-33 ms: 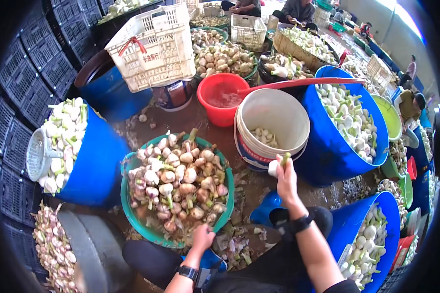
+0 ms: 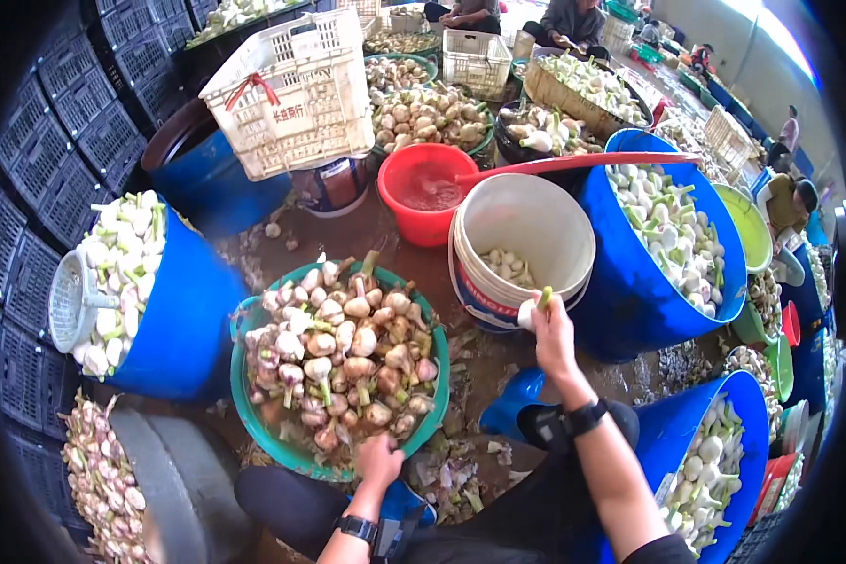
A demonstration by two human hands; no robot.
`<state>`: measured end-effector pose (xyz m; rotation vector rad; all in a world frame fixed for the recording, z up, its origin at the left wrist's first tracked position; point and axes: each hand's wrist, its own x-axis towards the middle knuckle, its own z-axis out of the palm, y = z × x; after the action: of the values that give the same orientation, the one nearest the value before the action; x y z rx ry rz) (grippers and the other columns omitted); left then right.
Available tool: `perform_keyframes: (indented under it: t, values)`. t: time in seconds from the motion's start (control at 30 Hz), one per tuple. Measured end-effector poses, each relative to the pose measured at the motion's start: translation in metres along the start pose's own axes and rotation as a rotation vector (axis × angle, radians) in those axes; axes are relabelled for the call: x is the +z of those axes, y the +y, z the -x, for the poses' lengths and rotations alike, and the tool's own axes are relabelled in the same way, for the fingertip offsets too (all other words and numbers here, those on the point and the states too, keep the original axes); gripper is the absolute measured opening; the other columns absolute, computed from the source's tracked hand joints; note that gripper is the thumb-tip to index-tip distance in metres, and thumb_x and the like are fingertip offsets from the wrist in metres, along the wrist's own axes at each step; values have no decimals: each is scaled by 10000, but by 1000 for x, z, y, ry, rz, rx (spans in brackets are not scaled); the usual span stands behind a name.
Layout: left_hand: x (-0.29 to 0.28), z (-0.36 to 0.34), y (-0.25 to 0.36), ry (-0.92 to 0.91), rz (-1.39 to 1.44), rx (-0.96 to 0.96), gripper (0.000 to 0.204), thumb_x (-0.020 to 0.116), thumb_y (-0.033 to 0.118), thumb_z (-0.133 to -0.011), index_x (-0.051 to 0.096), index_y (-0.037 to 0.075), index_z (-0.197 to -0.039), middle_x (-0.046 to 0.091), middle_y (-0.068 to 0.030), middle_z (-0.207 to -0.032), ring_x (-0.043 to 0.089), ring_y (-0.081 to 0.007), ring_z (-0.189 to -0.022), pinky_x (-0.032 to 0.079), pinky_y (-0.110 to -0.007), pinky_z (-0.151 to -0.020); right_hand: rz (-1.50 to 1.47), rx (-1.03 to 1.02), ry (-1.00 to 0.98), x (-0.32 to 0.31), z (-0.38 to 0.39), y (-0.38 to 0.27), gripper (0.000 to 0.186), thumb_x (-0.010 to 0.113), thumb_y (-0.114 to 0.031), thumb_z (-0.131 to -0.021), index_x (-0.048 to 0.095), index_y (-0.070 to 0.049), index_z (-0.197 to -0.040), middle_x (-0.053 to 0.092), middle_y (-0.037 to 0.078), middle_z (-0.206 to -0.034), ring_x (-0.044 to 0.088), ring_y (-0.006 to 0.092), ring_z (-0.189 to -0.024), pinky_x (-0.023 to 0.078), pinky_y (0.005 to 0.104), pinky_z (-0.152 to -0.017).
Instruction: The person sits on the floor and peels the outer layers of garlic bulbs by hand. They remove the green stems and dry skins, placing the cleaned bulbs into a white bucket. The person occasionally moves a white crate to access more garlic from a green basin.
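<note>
A peeled garlic bulb (image 2: 526,317) is held by the right hand (image 2: 553,335) beside the white bucket (image 2: 512,202), where few cleaned bulbs (image 2: 508,268) are gathered, while an unpeeled heap (image 2: 352,348) seemingly is left in the green basin (image 2: 445,371) near the left hand (image 2: 379,461), whose grip cannot be told.

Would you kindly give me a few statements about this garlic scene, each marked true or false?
1. The right hand holds a white garlic bulb. True.
2. The red tub is heaped with garlic. False: the red tub holds liquid.
3. White pieces lie inside the white bucket. True.
4. The left hand is inside the white bucket. False: the left hand is at the near rim of the green basin.
</note>
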<state>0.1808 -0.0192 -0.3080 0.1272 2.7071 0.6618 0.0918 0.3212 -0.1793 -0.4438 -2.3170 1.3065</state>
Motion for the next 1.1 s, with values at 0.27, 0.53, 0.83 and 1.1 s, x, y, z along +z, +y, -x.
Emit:
perform_keyframes:
  t: [0.27, 0.53, 0.83, 1.1]
  values:
    - [22, 13, -48, -101, -20, -494, 471, 662, 238, -654, 533, 51, -1067, 514, -203, -1139, 474, -393, -1068, 404, -494, -853, 822, -384, -40, -28, -184, 19, 519, 689, -161, -701, 490, -71, -1172, 401, 190, -1334, 369, 361, -1232, 293, 451, -1026]
    - [-16, 33, 21, -50, 225, -436, 602, 647, 190, -743, 422, 60, -1286, 591, -247, -1002, 562, -410, -919, 458, -438, -774, 1486, -307, 1, -86, -332, 55, 464, 669, -135, -701, 527, -142, -1143, 540, 109, -1165, 411, 289, -1217, 271, 496, -1027]
    - [13, 7, -26, 130, 69, -463, 406, 670, 179, -650, 507, 1, -977, 509, -218, -990, 468, -401, -960, 379, -456, -860, 1374, -568, -22, -142, -335, 23, 179, 654, -83, -671, 556, -112, -818, 604, 79, -808, 556, 273, -882, 425, 410, -762]
    - [13, 4, 0, 9, 115, -532, 562, 657, 259, -678, 471, 12, -1147, 433, -188, -1223, 372, -384, -1154, 343, -487, -947, 905, -692, -118, -238, -283, -9, 228, 631, -36, -614, 436, -36, -733, 493, 127, -705, 489, 343, -710, 379, 400, -715]
